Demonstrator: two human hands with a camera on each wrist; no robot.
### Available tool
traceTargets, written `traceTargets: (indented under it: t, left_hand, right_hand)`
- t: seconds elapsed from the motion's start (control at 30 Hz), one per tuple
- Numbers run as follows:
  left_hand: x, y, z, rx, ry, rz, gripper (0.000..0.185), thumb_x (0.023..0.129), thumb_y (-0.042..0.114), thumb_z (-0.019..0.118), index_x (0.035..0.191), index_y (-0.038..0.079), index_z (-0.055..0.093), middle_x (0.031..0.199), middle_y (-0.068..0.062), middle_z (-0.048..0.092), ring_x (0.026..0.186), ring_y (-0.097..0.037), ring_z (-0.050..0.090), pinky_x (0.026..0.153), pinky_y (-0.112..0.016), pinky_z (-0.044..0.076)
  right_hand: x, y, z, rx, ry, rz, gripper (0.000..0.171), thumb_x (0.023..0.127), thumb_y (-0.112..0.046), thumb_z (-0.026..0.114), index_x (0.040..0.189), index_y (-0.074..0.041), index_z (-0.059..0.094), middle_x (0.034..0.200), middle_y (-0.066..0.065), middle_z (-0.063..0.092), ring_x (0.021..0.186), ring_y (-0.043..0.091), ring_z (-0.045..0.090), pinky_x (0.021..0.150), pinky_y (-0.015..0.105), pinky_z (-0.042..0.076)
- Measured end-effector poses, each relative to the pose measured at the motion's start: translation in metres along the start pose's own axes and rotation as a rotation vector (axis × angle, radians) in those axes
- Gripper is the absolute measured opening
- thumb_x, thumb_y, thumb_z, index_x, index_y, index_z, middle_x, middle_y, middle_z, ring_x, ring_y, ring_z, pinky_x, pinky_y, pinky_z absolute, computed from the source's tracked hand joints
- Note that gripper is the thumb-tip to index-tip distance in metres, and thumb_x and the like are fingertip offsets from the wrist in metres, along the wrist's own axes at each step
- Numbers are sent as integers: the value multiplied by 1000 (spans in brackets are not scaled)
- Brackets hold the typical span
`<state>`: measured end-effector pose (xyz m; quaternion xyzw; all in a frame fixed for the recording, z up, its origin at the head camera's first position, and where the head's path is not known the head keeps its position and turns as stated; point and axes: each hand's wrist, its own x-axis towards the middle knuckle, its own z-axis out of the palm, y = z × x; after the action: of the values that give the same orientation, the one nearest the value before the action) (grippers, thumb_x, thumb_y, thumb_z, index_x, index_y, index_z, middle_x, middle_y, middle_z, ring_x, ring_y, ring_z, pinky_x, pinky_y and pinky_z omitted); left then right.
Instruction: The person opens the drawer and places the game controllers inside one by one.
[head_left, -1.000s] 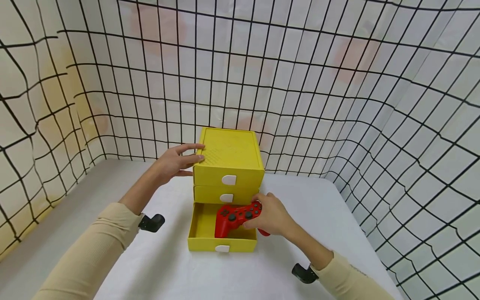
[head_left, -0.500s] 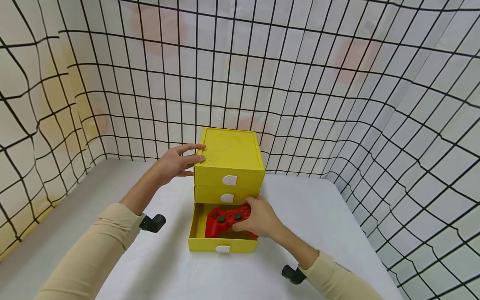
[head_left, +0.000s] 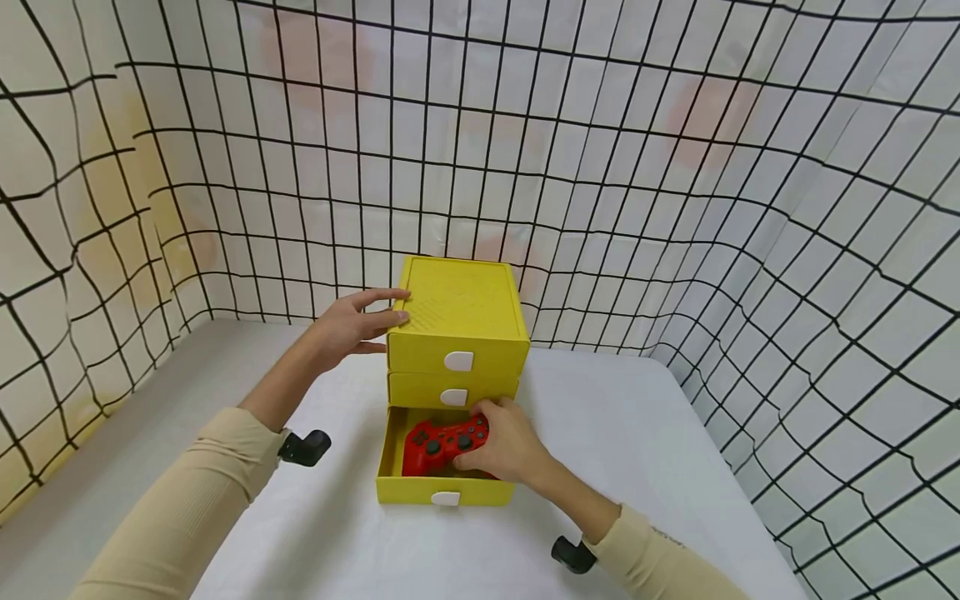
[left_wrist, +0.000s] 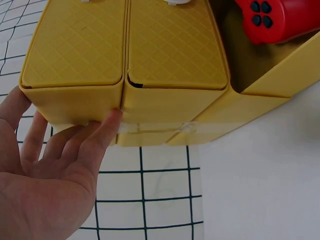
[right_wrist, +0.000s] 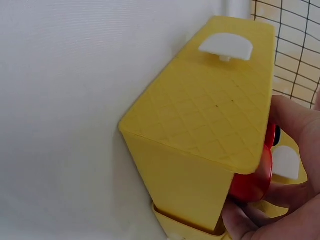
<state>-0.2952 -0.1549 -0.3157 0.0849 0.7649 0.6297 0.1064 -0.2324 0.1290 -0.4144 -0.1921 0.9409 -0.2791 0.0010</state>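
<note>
A red game controller (head_left: 429,450) lies within the pulled-out bottom drawer (head_left: 405,492) of a small yellow drawer unit (head_left: 465,300). My right hand (head_left: 510,446) grips the controller's right end, thumb on the near side and fingers behind. In the right wrist view, the drawer front hides much of the red controller (right_wrist: 252,182). My left hand (head_left: 348,325) rests on the unit's upper left side, with two fingertips on the top edge. The left wrist view shows its fingers (left_wrist: 85,147) extended against the yellow side wall.
Two upper drawers with white tabs (head_left: 459,361) are closed. The unit stands on a white table (head_left: 615,433). Black wire mesh (head_left: 600,208) over white sheeting surrounds the table at the back and sides. A black wrist camera (head_left: 303,447) sits on each sleeve.
My right hand has moved left with the controller, bringing it from the drawer's right edge down into the drawer. The left hand and drawer unit stay put.
</note>
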Motion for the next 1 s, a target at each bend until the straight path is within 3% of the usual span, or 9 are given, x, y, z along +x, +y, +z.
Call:
traceTargets:
  t: [0.4, 1.0]
  left_hand:
    - [-1, 1, 0, 6, 9, -8, 56, 96, 37, 72, 147, 29, 53, 158, -4, 45, 146, -30, 43, 108, -50, 50]
    - [0, -1, 1, 4, 10, -7, 54, 96, 36, 71, 147, 28, 52, 157, -4, 47, 145, -29, 44, 107, -50, 51]
  right_hand:
    - [1, 0, 3, -104, 4, -43, 58, 71, -40, 88, 113, -4, 72, 98, 4, 70, 91, 16, 56, 70, 27, 50]
    - [-1, 2, 2, -169, -15, -49, 60, 71, -39, 90, 114, -2, 72, 102, 8, 74, 90, 20, 60, 75, 32, 51]
